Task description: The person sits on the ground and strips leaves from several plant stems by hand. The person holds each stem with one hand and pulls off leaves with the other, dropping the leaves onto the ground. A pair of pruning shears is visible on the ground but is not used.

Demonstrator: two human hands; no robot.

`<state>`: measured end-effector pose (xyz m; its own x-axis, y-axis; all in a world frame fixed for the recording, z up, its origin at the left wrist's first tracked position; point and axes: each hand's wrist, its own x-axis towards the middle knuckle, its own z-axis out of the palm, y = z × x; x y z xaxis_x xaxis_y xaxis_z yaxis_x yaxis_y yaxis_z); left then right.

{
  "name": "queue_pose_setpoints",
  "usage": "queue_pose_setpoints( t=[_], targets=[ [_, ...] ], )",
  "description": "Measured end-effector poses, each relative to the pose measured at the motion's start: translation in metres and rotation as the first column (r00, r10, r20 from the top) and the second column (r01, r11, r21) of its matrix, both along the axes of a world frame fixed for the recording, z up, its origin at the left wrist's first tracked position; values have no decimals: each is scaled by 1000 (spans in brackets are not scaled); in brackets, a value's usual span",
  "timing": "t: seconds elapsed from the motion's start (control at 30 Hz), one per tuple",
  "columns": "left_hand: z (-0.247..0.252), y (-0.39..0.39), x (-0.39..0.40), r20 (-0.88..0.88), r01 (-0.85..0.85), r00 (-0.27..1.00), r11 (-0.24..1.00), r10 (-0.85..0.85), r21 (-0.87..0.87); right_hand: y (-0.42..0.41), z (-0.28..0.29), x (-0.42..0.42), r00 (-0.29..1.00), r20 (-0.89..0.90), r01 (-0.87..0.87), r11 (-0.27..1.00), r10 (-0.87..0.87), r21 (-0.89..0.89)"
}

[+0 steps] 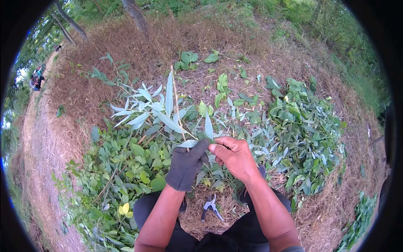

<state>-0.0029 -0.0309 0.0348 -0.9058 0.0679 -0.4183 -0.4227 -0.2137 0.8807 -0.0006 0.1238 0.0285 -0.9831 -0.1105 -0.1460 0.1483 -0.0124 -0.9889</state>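
Note:
My left hand [190, 165], in a dark grey glove, is closed around the stem of a leafy branch [171, 121] with long, narrow, pale green leaves. The branch spreads up and to the left from the glove. Bare and touching the glove's fingertips, my right hand [234, 156] pinches leaf or stem between thumb and fingers; which of the two is hidden by the fingers. A pair of pruning shears [211, 208] lies on the dry straw between my feet, its blades pointing away from me.
Cut leafy branches [126, 170] are heaped at the left, and a pile of leaves [302, 135] lies at the right. Loose leaves [222, 85] are scattered ahead. Tree trunks [135, 15] stand beyond dry brush. Far left, people [37, 80] are beside a dirt path [41, 132].

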Motion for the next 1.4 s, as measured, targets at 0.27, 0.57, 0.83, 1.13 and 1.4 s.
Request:
queue_pose_setpoints(
  t=[0.27, 0.57, 0.83, 1.13, 1.4],
  targets=[
    [9, -12, -4, 14, -144, 989, 959, 145, 243, 0, 10, -1, 995, 62, -84, 995, 81, 52],
    [4, -20, -6, 66, -208, 978, 933, 197, 295, 3, 2, 1, 999, 23, -37, 996, 36, 87],
    [3, -23, -6, 11, -208, 976, 925, 215, 317, 52, 1, -9, 970, -189, 240, 691, -151, 682],
    [3, -15, -5, -37, -169, 983, 963, 181, 211, 95, 4, -18, 887, -351, 459, 666, -301, 588],
    [-3, -11, -4, -10, -125, 992, 982, 128, 143, -12, -4, 16, 821, -535, 220, 755, 199, 618]
  ],
)
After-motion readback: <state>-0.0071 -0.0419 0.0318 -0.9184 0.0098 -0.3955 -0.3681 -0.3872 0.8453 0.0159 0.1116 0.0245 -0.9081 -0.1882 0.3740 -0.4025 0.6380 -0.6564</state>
